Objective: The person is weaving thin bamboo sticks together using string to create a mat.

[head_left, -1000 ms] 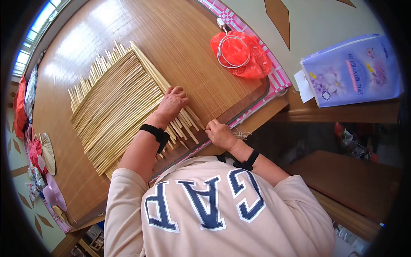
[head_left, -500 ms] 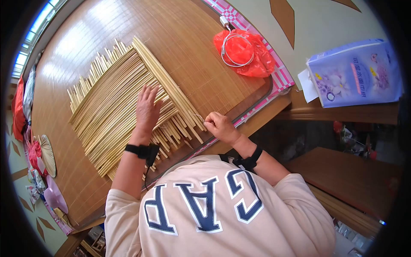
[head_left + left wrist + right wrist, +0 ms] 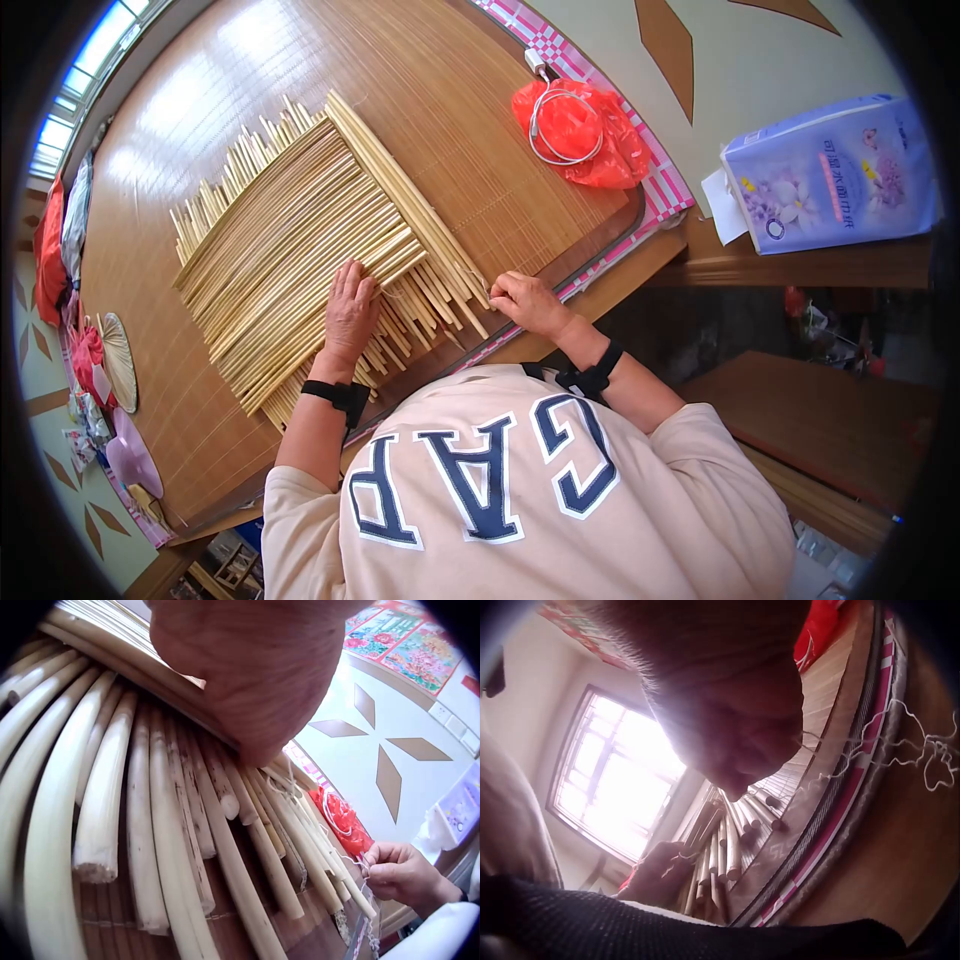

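A mat of pale stalks (image 3: 290, 230), laid side by side and bound together, lies on the table. My left hand (image 3: 352, 312) rests on the stalks near their close ends, fingers stretched forward. Beside the mat's right corner, my right hand (image 3: 532, 305) pinches a thin white string (image 3: 349, 859) between thumb and curled fingers. That string runs toward the stalk ends in the left wrist view, and its loose tail (image 3: 919, 742) trails over the table edge in the right wrist view. Uneven stalk ends (image 3: 150, 885) stick out past the binding.
A red plastic bag (image 3: 590, 130) with a coiled white cable (image 3: 545, 150) lies at the table's right. Beyond it stands a purple tissue pack (image 3: 840, 175). A hand fan (image 3: 118, 362) and a pink hat (image 3: 130, 450) are at the left edge.
My left hand has moved left and back from the mat's right-hand stalks onto its near part. My right hand stays by the corner, still pinching the string.
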Available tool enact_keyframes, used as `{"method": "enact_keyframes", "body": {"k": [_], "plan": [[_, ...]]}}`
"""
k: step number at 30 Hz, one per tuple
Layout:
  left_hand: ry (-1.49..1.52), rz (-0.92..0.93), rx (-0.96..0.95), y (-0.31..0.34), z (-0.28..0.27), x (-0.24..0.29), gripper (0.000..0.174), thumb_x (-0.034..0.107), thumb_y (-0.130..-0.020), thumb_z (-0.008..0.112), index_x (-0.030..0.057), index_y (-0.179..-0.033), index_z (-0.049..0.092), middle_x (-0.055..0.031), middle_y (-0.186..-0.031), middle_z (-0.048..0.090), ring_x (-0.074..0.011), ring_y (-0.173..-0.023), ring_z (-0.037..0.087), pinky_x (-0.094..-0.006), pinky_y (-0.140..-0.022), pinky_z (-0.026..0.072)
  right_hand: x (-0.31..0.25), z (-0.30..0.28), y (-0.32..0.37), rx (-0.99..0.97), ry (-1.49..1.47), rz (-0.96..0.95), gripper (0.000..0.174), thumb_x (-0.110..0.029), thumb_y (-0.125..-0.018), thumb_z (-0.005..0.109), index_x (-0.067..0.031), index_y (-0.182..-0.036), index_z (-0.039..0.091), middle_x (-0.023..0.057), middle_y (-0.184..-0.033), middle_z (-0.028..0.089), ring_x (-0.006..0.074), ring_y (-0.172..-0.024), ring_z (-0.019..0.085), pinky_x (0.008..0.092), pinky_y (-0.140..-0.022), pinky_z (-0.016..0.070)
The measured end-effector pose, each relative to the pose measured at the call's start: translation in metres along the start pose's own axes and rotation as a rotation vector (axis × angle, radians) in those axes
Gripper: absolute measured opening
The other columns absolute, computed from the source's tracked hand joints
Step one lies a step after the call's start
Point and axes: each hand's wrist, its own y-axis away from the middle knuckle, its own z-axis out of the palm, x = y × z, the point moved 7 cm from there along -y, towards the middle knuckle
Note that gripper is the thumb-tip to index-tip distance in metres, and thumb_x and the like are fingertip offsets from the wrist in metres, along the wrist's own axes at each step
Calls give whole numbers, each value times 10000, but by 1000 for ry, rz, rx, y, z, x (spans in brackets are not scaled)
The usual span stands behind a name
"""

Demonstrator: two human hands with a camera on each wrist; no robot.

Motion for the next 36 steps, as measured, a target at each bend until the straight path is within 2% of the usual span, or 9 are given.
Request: {"method": "enact_keyframes", "body": {"k": [3, 7, 20, 24, 26, 27, 30, 32, 36], "plan": [[-60, 80, 36, -5, 9, 4, 161, 34, -776, 553, 30, -934, 525, -215, -1203, 469, -357, -1192, 408, -445, -1010, 330, -1, 9, -3, -21, -56, -24, 125, -136, -772, 587, -24, -777, 532, 143, -780, 565, 310, -773, 563, 369, -689, 454], [-93, 105, 65, -18, 12, 9, 152, 33, -796, 519, 36, -949, 518, -205, -1220, 461, -349, -1208, 397, -451, -1009, 327, 9, 24, -2, -45, -22, -30, 136, -148, -778, 592, -29, -795, 529, 141, -794, 560, 313, -778, 560, 373, -695, 453], [-154, 187, 61, -38, 28, 48, 170, 42, -792, 510, 8, -958, 502, -204, -1245, 444, -335, -1239, 370, -487, -1028, 284, 17, 30, -3, -59, 38, -33, 143, -150, -777, 604, -34, -818, 532, 142, -822, 560, 318, -813, 558, 376, -715, 457], [-10, 175, 15, -40, 5, 51, 211, 129, -783, 584, 28, -962, 536, -196, -1244, 459, -325, -1240, 372, -462, -1040, 271, 16, 30, -3, -73, 24, -21, 141, -149, -780, 602, -35, -820, 531, 136, -821, 557, 316, -809, 558, 371, -710, 457], [31, 119, 66, -45, -10, 33, 318, 179, -781, 612, 42, -1056, 532, -199, -1255, 455, -324, -1235, 375, -442, -1041, 272, 18, 29, -2, -63, 20, -33, 139, -150, -781, 602, -39, -822, 530, 132, -823, 557, 315, -805, 559, 371, -705, 459], [2, 76, 105, -52, -17, 12, 395, 175, -784, 608, 46, -1141, 501, -199, -1274, 440, -342, -1218, 387, -432, -1035, 283, 18, 30, -2, -55, 19, -38, 137, -151, -781, 602, -43, -823, 528, 129, -824, 556, 314, -800, 560, 371, -700, 461], [-90, -134, 200, -77, -36, -72, 466, 137, -780, 601, 65, -1215, 448, -194, -1278, 431, -363, -1224, 356, -435, -1027, 285, 16, 27, -1, -52, -26, 17, 131, -151, -781, 598, -54, -822, 521, 131, -826, 551, 332, -788, 559, 393, -694, 463], [-195, -252, 128, -87, -33, -141, 507, 133, -773, 605, 74, -1244, 427, -198, -1278, 426, -357, -1238, 334, -434, -1028, 279, 16, 28, 1, -34, -14, 1, 131, -158, -790, 595, -61, -833, 517, 124, -841, 547, 333, -778, 563, 395, -680, 468], [-262, -402, 4, -97, -30, -236, 580, 166, -759, 633, 65, -1279, 396, -199, -1276, 419, -371, -1219, 344, -431, -1016, 291, 12, 26, 2, -66, 102, 61, 148, -179, -802, 597, -76, -857, 505, 113, -850, 533, 328, -784, 570, 397, -670, 475]]}}
